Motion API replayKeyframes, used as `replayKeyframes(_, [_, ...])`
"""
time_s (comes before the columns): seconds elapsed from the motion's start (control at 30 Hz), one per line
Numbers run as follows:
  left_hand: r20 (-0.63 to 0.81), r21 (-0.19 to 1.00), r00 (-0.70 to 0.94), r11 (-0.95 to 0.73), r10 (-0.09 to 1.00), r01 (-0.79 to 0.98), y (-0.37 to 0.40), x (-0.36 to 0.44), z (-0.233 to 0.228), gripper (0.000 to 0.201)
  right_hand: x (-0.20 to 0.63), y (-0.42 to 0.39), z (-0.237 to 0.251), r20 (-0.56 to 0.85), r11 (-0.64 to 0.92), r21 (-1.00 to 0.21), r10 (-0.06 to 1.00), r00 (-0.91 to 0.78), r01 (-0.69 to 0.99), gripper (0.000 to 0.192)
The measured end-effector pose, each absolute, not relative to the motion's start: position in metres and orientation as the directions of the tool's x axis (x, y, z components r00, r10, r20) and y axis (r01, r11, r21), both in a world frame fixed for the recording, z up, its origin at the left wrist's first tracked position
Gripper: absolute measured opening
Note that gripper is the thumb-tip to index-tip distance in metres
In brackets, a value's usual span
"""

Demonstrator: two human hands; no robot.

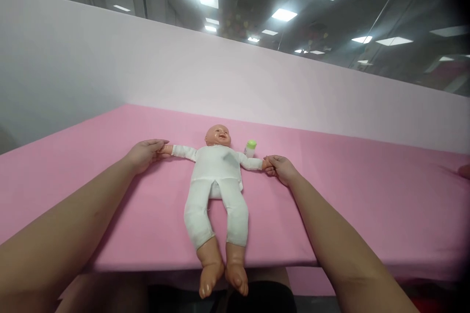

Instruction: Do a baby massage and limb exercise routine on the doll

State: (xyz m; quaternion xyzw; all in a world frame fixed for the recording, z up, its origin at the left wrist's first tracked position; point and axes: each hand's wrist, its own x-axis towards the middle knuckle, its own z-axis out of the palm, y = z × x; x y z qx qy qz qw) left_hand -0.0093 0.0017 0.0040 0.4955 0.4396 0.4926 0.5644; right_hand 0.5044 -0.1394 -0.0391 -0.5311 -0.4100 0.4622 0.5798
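Hands, left [145,153] and right [279,167], pinch the plastic doll's [216,176] outstretched wrists on smooth pink cloth [367,205].

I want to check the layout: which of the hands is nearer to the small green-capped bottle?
Right. The right hand holds the doll's wrist just beside the bottle; the left hand holds the opposite wrist, beyond the doll.

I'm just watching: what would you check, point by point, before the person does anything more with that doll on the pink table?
1. Left hand grips the doll by one hand: ok.
2. Right hand grips its other hand: ok.
3. Doll flat on its back, arms spread: ok.
4. Doll fully on the table: not ok, feet hang over the near edge.
5. Small green-capped bottle stands clear of the doll's arm: cannot tell.
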Motion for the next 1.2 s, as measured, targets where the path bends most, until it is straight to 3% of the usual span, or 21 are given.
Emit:
replayKeyframes(0.1, [-0.009,0.987,0.125,0.029,0.992,-0.156,0.003,-0.011,0.001,0.035,0.508,-0.143,-0.040,-0.030,-0.007,-0.993,0.979,0.203,-0.114,0.026])
replayKeyframes(0.33, [-0.001,0.978,0.188,0.040,0.982,-0.206,-0.004,-0.015,-0.001,0.051,0.512,-0.146,-0.042,-0.043,-0.022,-0.990,0.987,0.153,-0.139,0.049])
replayKeyframes(0.63, [-0.008,0.985,0.198,0.041,0.980,-0.165,-0.011,-0.016,0.000,0.061,0.504,-0.148,-0.039,-0.037,-0.028,-0.998,0.985,0.168,-0.054,0.056])
replayKeyframes(0.9, [-0.048,0.993,0.126,0.061,0.991,-0.102,-0.008,-0.010,0.000,0.041,0.500,-0.148,-0.040,-0.011,-0.014,-1.000,0.979,0.204,0.016,0.049])
replayKeyframes(1.2, [-0.059,0.975,0.097,0.078,0.994,-0.207,-0.001,-0.011,-0.004,0.026,0.494,-0.153,-0.035,-0.017,-0.021,-1.000,0.972,0.233,0.013,0.050])
